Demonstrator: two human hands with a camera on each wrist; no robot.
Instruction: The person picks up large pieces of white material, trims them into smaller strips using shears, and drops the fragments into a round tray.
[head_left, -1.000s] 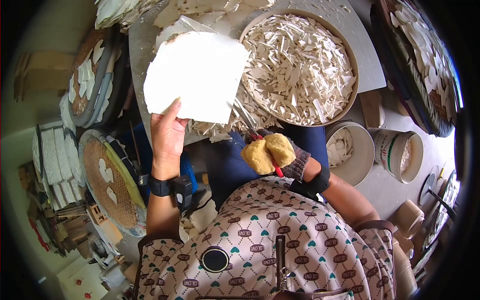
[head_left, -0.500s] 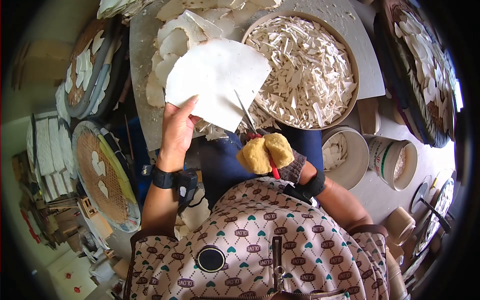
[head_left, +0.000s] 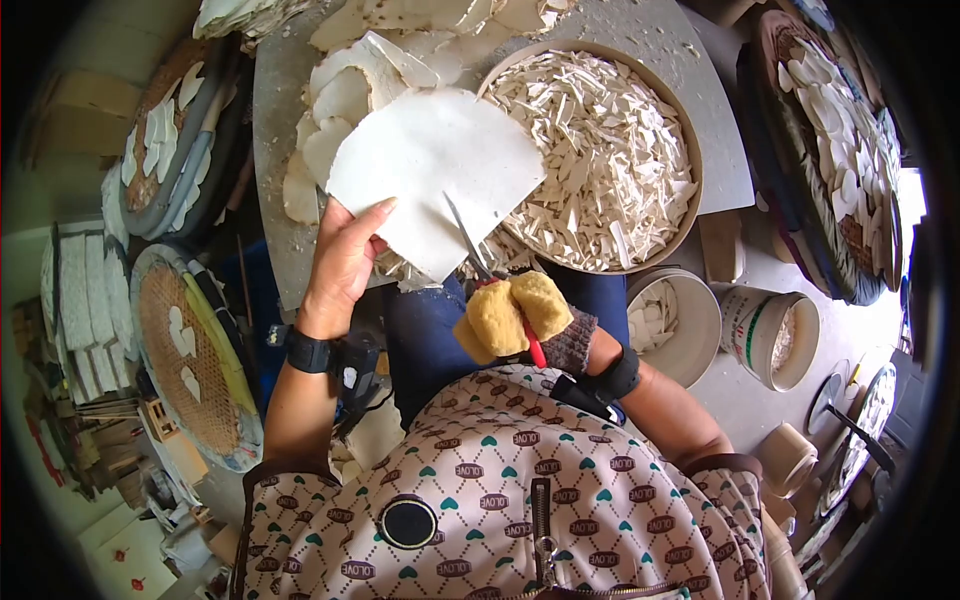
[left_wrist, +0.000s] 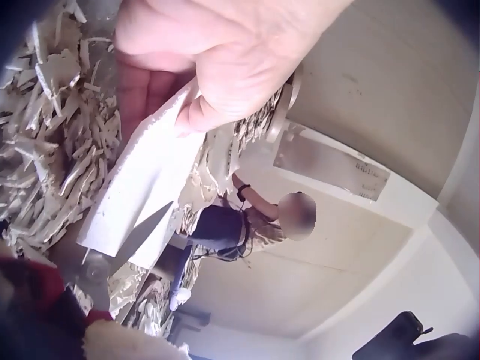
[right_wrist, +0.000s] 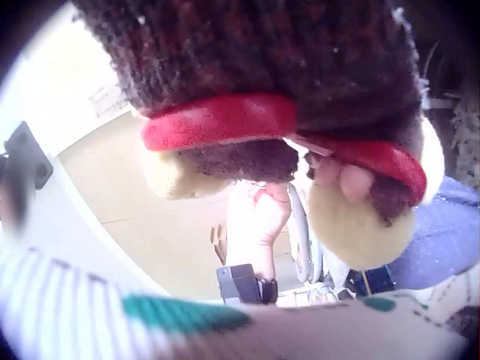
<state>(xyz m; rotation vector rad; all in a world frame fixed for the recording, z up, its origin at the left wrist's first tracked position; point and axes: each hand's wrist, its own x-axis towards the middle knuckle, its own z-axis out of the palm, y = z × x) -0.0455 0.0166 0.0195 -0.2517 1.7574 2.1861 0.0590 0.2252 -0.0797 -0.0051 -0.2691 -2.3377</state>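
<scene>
White sheet (head_left: pixel 435 170), fan-shaped, with scissors (head_left: pixel 460 228)

Location: held in front of the person, seen over the near part of a grey table (head_left: pixel 725 165).

Edges: curved side far; two straighter sides narrowing to a corner at the near end, above the lap. In the head view the right tip overlaps the near left rim of a round tray (head_left: pixel 590 46) of pale clippings (head_left: pixel 600 160); the far left edge overlaps a pile of rough sheets (head_left: pixel 350 95). Open room: the space over the lap, between the left forearm and the right hand (head_left: pixel 568 342).

Direction: corner pointing near, toward the person; long axis roughly left to right, slightly greater than the depth.

Left hand (head_left: pixel 348 250): bare, pinching the near left edge, thumb on the upper face, fingers behind.

Right hand: in a dark knitted glove, fingers clamped round the red handles (right_wrist: pixel 225 124) of the scissors; two yellow pads (head_left: pixel 490 320) there.

Scissors: long axis oblique, tip pointing far and slightly left. One blade shows across the sheet's face; whether the edge is cut there cannot be told.

Adjacent: two pale buckets (head_left: pixel 690 360), near right, beyond the table edge.
</scene>
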